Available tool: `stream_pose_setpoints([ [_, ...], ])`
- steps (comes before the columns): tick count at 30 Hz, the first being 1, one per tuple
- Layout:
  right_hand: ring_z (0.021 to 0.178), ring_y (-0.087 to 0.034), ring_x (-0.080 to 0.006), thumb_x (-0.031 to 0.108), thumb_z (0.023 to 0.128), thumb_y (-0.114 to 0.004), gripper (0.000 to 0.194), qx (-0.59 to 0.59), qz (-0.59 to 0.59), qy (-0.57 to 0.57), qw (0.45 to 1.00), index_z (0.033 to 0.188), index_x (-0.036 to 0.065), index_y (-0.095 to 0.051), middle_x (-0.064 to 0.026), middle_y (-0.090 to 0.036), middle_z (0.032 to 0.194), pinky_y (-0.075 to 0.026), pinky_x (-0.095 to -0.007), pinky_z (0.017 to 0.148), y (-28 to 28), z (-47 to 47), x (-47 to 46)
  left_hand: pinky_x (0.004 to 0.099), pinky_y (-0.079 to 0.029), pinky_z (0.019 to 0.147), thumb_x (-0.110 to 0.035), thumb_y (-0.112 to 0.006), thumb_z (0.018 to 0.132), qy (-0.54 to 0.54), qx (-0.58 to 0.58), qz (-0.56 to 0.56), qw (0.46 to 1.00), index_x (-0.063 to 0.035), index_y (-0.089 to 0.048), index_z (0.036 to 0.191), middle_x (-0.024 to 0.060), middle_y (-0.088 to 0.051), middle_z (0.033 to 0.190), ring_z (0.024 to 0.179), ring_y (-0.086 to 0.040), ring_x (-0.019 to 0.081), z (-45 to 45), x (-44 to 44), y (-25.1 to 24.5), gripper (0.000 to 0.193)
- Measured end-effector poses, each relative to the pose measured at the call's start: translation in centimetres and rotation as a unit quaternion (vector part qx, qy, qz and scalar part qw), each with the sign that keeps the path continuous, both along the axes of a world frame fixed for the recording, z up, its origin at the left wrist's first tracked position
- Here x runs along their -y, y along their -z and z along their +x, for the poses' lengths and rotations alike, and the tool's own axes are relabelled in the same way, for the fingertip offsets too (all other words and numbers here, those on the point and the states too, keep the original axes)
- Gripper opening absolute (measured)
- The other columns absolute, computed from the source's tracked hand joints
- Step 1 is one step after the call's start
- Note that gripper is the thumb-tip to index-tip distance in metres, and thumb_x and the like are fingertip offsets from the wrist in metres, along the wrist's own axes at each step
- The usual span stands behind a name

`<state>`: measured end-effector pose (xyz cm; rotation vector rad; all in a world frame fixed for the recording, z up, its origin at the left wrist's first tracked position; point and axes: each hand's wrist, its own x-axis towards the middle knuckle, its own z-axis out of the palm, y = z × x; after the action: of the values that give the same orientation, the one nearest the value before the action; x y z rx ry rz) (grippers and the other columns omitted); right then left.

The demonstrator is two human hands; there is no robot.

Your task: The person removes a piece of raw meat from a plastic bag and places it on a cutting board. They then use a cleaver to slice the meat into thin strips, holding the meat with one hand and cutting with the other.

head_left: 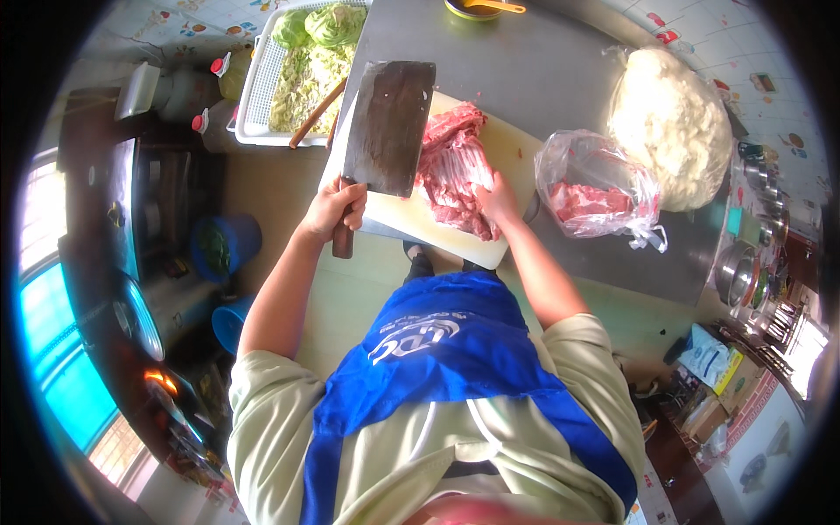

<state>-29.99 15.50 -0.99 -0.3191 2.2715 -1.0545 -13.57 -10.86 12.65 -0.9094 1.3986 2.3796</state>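
My left hand (336, 209) grips the dark wooden handle of a broad cleaver (388, 128). Its blade is raised over the left side of a pale cutting board (508, 141), beside the meat. A slab of raw rib meat (456, 167), pink with whitish bands, lies across the board. My right hand (497, 199) holds its right edge, fingers partly hidden against the flesh. Right of the board, a clear plastic bag (581, 154) with a knotted end contains another piece of raw meat (589, 207).
The metal table (538, 72) also bears a large bag of pale, dough-like mass (672, 128) and a bowl (472, 10) with an orange-handled utensil. At left, a white basket (246, 125) holds cabbages and chopped leaves. Fire (161, 380) burns at lower left, near blue buckets (243, 246).
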Motion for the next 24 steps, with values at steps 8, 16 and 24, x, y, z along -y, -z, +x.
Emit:
stream_pose_setpoints([
  [8,0.108,-0.052,-0.038,0.015,0.08,-0.06,0.043,-0.076,0.027,-0.05,0.996,0.12,0.002,-0.049,-0.0227,-0.053,0.117,-0.042,-0.0416,0.092,0.3,-0.5,0.7,0.0274,-0.039,0.042,-0.01,-0.053,0.088,-0.079,0.021,-0.048,0.996,-0.0054,-0.046,0.087,0.0023,-0.046,0.057,0.042,-0.043,0.0112,-1.3,-1.0,-0.4,0.009],
  [16,0.105,-0.056,-0.0353,0.02,0.08,-0.062,0.054,-0.075,0.031,-0.047,0.996,0.128,0.002,-0.044,-0.0217,-0.057,0.115,-0.044,-0.0393,0.089,1.8,-1.8,-1.2,0.0416,-0.047,0.06,-0.015,-0.06,0.082,0.133,0.013,-0.618,0.774,0.0013,-0.044,0.088,0.0219,-0.057,0.068,0.063,-0.059,0.0384,-3.0,-3.8,-0.4,0.023],
  [24,0.082,-0.064,-0.0208,0.026,0.085,-0.064,0.041,0.169,-0.116,0.091,0.974,0.111,-0.004,-0.055,-0.0126,-0.065,0.091,-0.051,-0.0321,0.073,1.2,-0.1,-3.3,0.0481,-0.05,0.069,-0.012,-0.047,0.085,0.305,0.07,-0.679,0.665,-0.0077,-0.045,0.102,0.0228,-0.063,0.089,0.078,-0.063,0.0396,-5.1,-5.8,5.8,0.017],
])
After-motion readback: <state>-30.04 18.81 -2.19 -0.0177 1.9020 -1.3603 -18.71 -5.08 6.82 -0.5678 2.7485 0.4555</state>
